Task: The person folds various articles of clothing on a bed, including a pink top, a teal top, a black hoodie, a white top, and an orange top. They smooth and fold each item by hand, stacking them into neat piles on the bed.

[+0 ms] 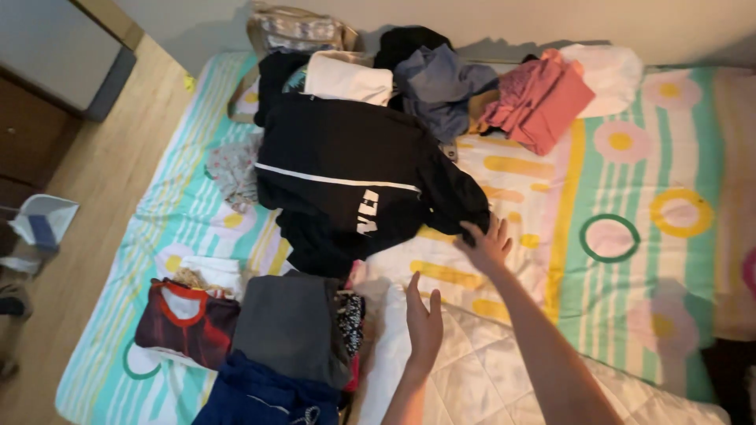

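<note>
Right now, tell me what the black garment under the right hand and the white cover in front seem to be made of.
Black garment: looks like smooth, slightly shiny synthetic, sportswear-like, with a thin white stripe; the right hand touches its edge. White cover: padded quilted fabric, judging by its stitched diamond pattern; fibre unclear. Left hand hovers open above it.

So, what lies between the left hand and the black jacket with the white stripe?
In the head view, only bare patterned bedsheet separates the open left hand from the black jacket with the white stripe; no other garment lies there.
</note>
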